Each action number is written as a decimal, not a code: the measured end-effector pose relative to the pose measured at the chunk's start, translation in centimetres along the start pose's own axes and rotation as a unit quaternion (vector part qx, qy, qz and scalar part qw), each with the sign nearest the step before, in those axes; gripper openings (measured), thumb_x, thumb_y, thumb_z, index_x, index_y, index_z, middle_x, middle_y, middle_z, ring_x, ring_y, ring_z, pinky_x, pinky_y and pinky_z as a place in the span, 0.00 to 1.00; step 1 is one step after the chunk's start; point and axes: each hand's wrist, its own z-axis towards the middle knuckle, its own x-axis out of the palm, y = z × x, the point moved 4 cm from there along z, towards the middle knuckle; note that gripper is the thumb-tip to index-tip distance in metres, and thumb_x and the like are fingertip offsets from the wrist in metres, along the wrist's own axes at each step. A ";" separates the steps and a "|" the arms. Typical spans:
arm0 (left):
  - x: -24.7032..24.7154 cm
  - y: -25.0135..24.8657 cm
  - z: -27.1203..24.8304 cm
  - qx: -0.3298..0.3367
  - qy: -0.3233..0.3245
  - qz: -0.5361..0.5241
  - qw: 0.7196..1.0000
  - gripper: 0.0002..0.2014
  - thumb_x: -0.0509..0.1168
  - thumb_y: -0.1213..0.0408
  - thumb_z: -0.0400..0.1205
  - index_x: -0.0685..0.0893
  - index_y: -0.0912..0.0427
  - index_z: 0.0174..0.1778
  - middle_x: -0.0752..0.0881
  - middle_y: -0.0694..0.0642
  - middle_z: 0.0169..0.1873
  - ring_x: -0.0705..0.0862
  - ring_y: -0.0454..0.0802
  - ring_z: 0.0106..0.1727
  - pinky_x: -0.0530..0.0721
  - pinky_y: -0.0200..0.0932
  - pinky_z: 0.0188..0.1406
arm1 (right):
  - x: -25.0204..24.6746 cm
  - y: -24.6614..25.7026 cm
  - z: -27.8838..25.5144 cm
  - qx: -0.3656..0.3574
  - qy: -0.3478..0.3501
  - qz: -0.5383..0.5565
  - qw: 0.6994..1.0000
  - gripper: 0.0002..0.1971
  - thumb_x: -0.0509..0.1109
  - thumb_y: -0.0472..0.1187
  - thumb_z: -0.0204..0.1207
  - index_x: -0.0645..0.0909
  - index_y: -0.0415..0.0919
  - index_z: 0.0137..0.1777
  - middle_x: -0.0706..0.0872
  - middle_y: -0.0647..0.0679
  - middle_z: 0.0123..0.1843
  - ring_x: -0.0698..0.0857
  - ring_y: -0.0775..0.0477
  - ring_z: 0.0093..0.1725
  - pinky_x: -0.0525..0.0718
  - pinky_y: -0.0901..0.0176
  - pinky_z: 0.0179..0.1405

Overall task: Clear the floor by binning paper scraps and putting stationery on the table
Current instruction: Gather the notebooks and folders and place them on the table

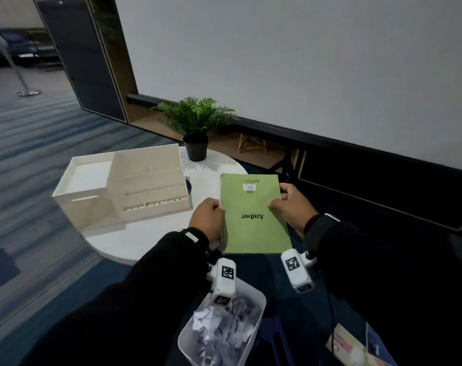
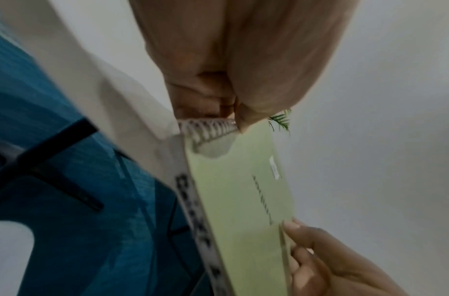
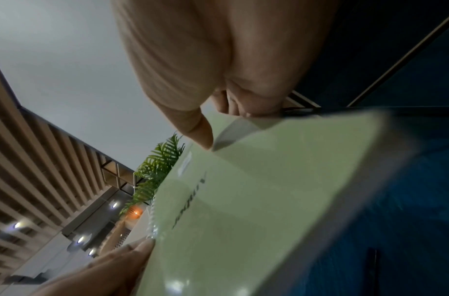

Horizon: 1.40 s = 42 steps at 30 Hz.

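A green spiral-bound notebook [image 1: 253,215] marked "Amber" is held level over the near right edge of the round white table [image 1: 134,241]. My left hand [image 1: 208,217] grips its spiral side, thumb on the cover; the wire binding [image 2: 208,130] shows in the left wrist view under that thumb. My right hand [image 1: 288,204] pinches the opposite edge, thumb [image 3: 198,128] on the cover [image 3: 243,200]. Below my wrists on the floor stands a white bin [image 1: 251,328] holding several crumpled paper scraps [image 1: 224,326].
A white desk organiser [image 1: 124,186] fills the table's left half, and a potted fern [image 1: 195,122] stands at its back. Booklets [image 1: 356,344] lie on the blue carpet at the lower right. A dark wall base runs behind the table.
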 end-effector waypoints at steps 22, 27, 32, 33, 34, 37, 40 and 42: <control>0.0 2.0 1.6 0.140 0.120 0.359 0.915 0.18 0.53 0.62 0.87 0.75 0.60 0.72 0.68 0.62 0.75 0.59 0.66 0.80 0.58 0.59 0.78 | 8.1 -0.5 7.6 -0.052 0.074 -0.316 0.945 0.11 0.67 0.43 0.62 0.75 0.38 0.40 0.84 0.40 0.41 0.83 0.34 0.45 0.86 0.45 0.46; 0.0 2.0 1.3 0.157 0.099 0.336 0.923 0.14 0.56 0.62 0.85 0.78 0.61 0.65 0.70 0.60 0.73 0.61 0.65 0.80 0.60 0.58 0.78 | 7.2 -0.6 6.5 -0.071 0.059 -0.301 0.949 0.25 0.71 0.52 0.60 0.83 0.46 0.58 0.84 0.45 0.56 0.84 0.41 0.57 0.85 0.49 0.56; 1.8 0.7 -1.2 0.209 0.043 0.207 0.955 0.24 0.61 0.58 0.85 0.72 0.59 0.78 0.67 0.55 0.81 0.62 0.53 0.82 0.60 0.44 0.79 | 3.5 -2.2 3.2 -0.084 -0.003 -0.255 0.963 0.17 0.74 0.40 0.74 0.81 0.40 0.62 0.79 0.48 0.58 0.84 0.47 0.53 0.79 0.60 0.55; 2.5 0.4 -1.8 0.219 0.034 0.183 0.958 0.24 0.62 0.58 0.84 0.74 0.59 0.77 0.69 0.55 0.79 0.66 0.52 0.80 0.63 0.42 0.77 | 2.5 -3.0 2.3 -0.083 -0.011 -0.251 0.964 0.16 0.74 0.40 0.74 0.81 0.41 0.62 0.79 0.49 0.58 0.84 0.48 0.53 0.78 0.61 0.54; 3.4 0.2 -2.4 0.229 0.032 0.168 0.958 0.23 0.63 0.59 0.83 0.76 0.58 0.75 0.72 0.54 0.77 0.70 0.51 0.77 0.65 0.41 0.76 | 1.4 -4.1 1.4 -0.075 -0.016 -0.251 0.965 0.16 0.74 0.41 0.75 0.81 0.41 0.62 0.80 0.49 0.58 0.83 0.49 0.54 0.78 0.61 0.56; 6.7 -0.1 -4.7 0.290 0.035 0.188 0.938 0.20 0.65 0.59 0.81 0.81 0.57 0.70 0.79 0.53 0.69 0.75 0.53 0.71 0.68 0.42 0.74 | -2.0 -8.3 -1.4 -0.036 -0.014 -0.264 0.964 0.15 0.73 0.42 0.76 0.82 0.42 0.61 0.81 0.49 0.59 0.82 0.50 0.57 0.79 0.57 0.62; 10.6 -0.2 -7.1 0.328 0.048 0.184 0.926 0.20 0.66 0.61 0.81 0.80 0.59 0.70 0.78 0.54 0.70 0.73 0.53 0.74 0.67 0.45 0.76 | -5.4 -12.8 -4.3 0.007 -0.011 -0.263 0.965 0.15 0.73 0.42 0.75 0.82 0.43 0.61 0.83 0.49 0.59 0.83 0.50 0.58 0.80 0.56 0.62; 13.6 0.2 -8.5 0.322 0.077 0.167 0.929 0.21 0.65 0.60 0.82 0.78 0.57 0.72 0.77 0.53 0.72 0.71 0.51 0.75 0.68 0.44 0.74 | -7.7 -15.9 -6.1 0.036 -0.021 -0.259 0.965 0.14 0.74 0.41 0.75 0.82 0.43 0.60 0.84 0.50 0.58 0.83 0.51 0.56 0.79 0.59 0.59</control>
